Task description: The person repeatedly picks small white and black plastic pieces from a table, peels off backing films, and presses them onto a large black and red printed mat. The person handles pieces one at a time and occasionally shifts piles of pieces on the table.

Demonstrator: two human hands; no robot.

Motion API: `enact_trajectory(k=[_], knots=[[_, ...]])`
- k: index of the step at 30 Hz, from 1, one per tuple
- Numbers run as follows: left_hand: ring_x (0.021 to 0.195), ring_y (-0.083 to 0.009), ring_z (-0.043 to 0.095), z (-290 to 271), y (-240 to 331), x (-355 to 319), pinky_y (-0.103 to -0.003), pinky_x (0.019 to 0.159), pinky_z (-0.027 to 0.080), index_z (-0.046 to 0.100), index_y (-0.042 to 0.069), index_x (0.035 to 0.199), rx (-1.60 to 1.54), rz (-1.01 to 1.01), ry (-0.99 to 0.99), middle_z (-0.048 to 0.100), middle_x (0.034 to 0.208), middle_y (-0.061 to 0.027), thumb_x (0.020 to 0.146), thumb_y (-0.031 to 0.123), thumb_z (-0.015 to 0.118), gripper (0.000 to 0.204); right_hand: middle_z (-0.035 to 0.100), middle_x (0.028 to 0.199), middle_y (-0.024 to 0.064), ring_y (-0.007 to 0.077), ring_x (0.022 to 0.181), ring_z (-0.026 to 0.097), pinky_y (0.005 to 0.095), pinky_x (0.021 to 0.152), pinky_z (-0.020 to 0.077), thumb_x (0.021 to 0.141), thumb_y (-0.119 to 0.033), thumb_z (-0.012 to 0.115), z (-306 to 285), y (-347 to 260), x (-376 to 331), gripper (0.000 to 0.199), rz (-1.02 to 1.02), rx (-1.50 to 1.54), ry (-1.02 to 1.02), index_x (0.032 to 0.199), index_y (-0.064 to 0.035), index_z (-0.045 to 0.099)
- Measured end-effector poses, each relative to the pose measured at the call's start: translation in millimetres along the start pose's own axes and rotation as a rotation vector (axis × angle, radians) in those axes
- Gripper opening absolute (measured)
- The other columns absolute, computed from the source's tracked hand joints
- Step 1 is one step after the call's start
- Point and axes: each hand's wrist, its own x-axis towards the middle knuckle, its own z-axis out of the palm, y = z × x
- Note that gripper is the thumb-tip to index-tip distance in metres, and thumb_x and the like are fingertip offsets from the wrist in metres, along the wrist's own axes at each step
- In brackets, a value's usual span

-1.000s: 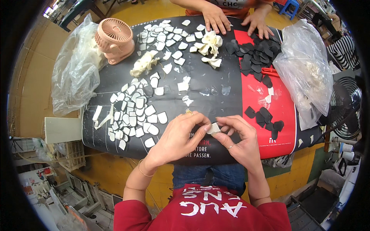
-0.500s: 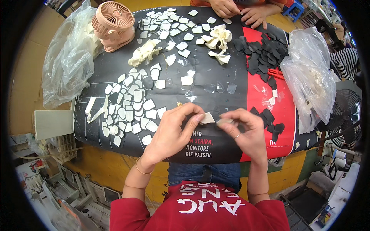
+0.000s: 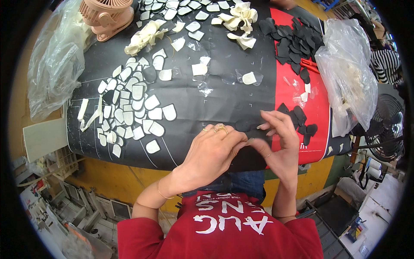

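My left hand [image 3: 215,149] is closed, its fingertips pinched together over the near edge of the dark mat [image 3: 189,121]; whatever they grip is hidden. The thumb of my right hand [image 3: 280,144] meets those fingertips, while its other fingers are raised and spread. Just beyond the left fingers is a dark rounded shape [image 3: 243,125], hard to make out against the mat. Farther off, a cream rounded patch [image 3: 249,78] lies on a scrap of clear film [image 3: 258,77]. To the left of my hands spreads a loose pile of cream patches with dark edges [image 3: 128,117].
Black patches [image 3: 297,45] are heaped on the mat's red part, beside a red-handled tool [image 3: 309,65]. Plastic bags [image 3: 347,73] flank both sides. Crumpled cream strips [image 3: 146,36] and a pink fan [image 3: 108,17] stand toward the far left. A co-worker's hand [image 3: 284,3] shows at the far edge.
The cream piece between my hands is out of sight there, and a cream patch now lies on the clear film. My hands have come together and my right fingers have spread. The view has shifted.
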Motion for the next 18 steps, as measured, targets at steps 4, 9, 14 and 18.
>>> enact_trajectory(k=[4,9,14,18], knots=[[0.074,-0.0289,0.06,3,1,-3,-0.039,0.069,0.045,0.065,0.006,0.095,0.006,-0.015,0.005,0.064,0.083,-0.008,0.086,0.002,0.069,0.01,0.065,0.112,0.01,0.014,0.088,0.064,0.027,0.074,0.0497,0.074,-0.012,0.087,-7,6,0,0.048,-0.009,0.108,0.004,0.117,-0.0017,0.069],[0.075,-0.0291,0.06,3,5,-12,-0.039,0.069,0.045,0.066,0.005,0.095,-0.054,-0.071,-0.051,0.064,0.082,-0.0082,0.085,0.003,0.07,0.011,0.07,0.088,0.0049,0.0104,0.075,0.064,0.0238,0.068,0.0498,0.078,-0.008,0.084,-10,-5,-13,0.032,0.124,0.174,-0.296,0.108,-0.001,0.072],[0.079,-0.0285,0.061,6,2,-17,-0.038,0.072,0.046,0.067,0.006,0.104,-0.053,-0.081,-0.026,0.063,0.088,-0.0081,0.085,0.006,0.071,0.019,0.072,0.085,0.0061,0.0094,0.073,0.064,0.0238,0.07,0.0512,0.084,-0.003,0.077,-13,-4,-14,0.017,0.258,0.289,-0.265,0.099,0.0013,0.072],[0.094,-0.0252,0.058,9,-10,-14,-0.039,0.082,0.045,0.067,0.008,0.117,0.291,0.005,0.033,0.058,0.104,-0.0065,0.084,0.014,0.073,0.034,0.07,0.087,0.0054,0.0084,0.076,0.064,0.0239,0.07,0.0508,0.088,0.0,0.073,-7,1,-3,0.008,0.229,0.3,-0.115,0.095,0.0034,0.069]])
